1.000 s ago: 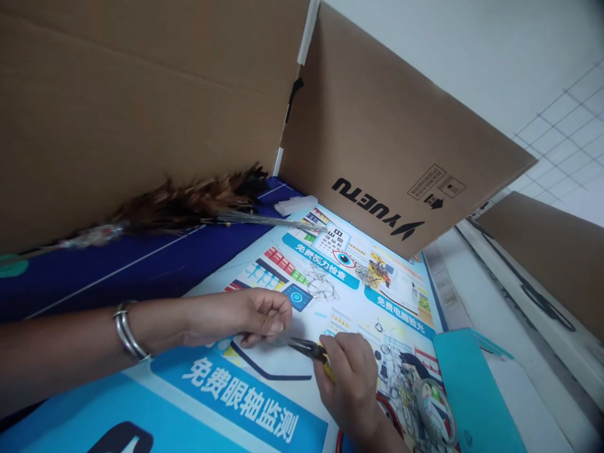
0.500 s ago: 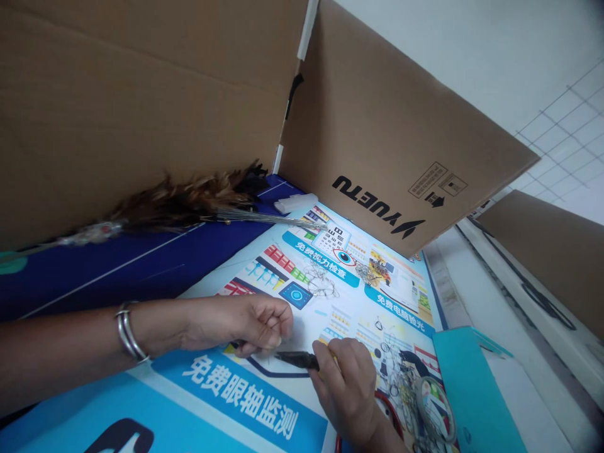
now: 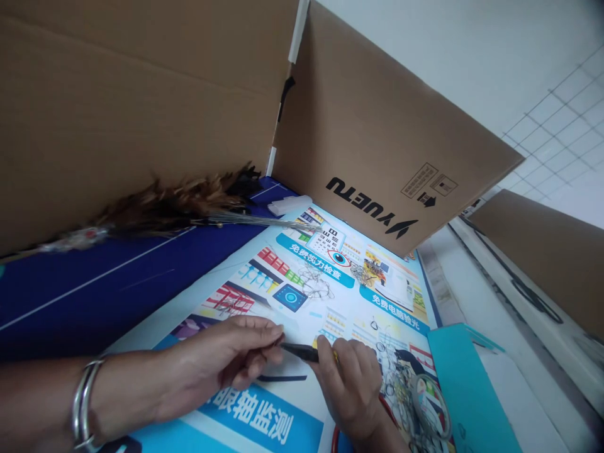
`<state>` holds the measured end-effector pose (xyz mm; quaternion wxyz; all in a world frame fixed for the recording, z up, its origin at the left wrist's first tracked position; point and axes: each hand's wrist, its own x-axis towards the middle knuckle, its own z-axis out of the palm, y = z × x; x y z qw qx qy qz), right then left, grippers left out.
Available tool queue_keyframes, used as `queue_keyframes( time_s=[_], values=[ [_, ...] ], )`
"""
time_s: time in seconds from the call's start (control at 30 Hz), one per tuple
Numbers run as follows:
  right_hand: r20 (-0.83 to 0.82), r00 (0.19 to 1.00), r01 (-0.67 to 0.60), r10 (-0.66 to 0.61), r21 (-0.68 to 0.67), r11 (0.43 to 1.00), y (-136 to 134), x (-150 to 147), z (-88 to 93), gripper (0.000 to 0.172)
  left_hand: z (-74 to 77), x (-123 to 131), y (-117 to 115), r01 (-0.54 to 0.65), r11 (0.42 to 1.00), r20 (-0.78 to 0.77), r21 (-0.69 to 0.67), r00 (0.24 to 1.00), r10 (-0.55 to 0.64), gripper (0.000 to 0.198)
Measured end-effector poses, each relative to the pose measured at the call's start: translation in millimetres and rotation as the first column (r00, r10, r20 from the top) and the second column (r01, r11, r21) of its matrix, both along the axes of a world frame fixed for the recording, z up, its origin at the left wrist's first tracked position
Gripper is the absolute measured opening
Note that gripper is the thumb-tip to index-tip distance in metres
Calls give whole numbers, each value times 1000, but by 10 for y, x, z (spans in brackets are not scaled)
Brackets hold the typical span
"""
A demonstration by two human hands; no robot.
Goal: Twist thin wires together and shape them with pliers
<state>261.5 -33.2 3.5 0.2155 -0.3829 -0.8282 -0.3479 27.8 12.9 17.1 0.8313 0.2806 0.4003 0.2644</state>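
Observation:
My right hand [image 3: 352, 380] is wrapped round a pair of pliers [image 3: 300, 352] with dark, pointed jaws and a bit of yellow at the grip. The jaws point left, and their tip meets the fingers of my left hand [image 3: 245, 352]. Thumb and fingers of that hand are pinched together; what they hold is too small to make out. Two silver bangles [image 3: 85, 406] circle my left wrist. Beneath both hands lies a printed poster sheet [image 3: 283, 327]. Loose thin wire pieces [image 3: 317, 282] rest on it beyond my hands.
Cardboard panels [image 3: 377, 126] stand upright behind. Brown feathers [image 3: 174, 198] and a bundle of thin wires [image 3: 264, 220] lie at the back left. At the right are a roll of tape [image 3: 431, 406], tangled wire bits [image 3: 399, 377] and a teal box [image 3: 472, 384].
My left hand has turned from a closed fist to a pinch with the palm more in view. The pliers' tip now meets its fingers. The camera view has shifted slightly.

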Motion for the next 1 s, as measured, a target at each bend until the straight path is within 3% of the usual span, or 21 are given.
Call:
queue_keyframes(
  time_s=[0.17,0.33,0.53,0.73,1.0],
  values=[
    [38,999,14,-14,-13,1000,9,10,2,22,-12,-10,30,0,999,-33,32,999,1,32],
    [47,999,-26,26,-12,1000,9,12,30,20,-30,-7,93,60,998,-30,2,998,-60,34],
    [67,997,-45,47,-28,999,10,2,70,21,-28,-22,123,144,987,-38,71,989,-141,31],
    [76,995,-63,64,-20,998,18,-9,74,20,-64,-37,151,141,982,-31,124,990,-138,23],
    [74,996,-45,49,-44,998,27,-6,65,20,-86,-60,207,155,972,-43,176,988,-150,29]
  ],
)
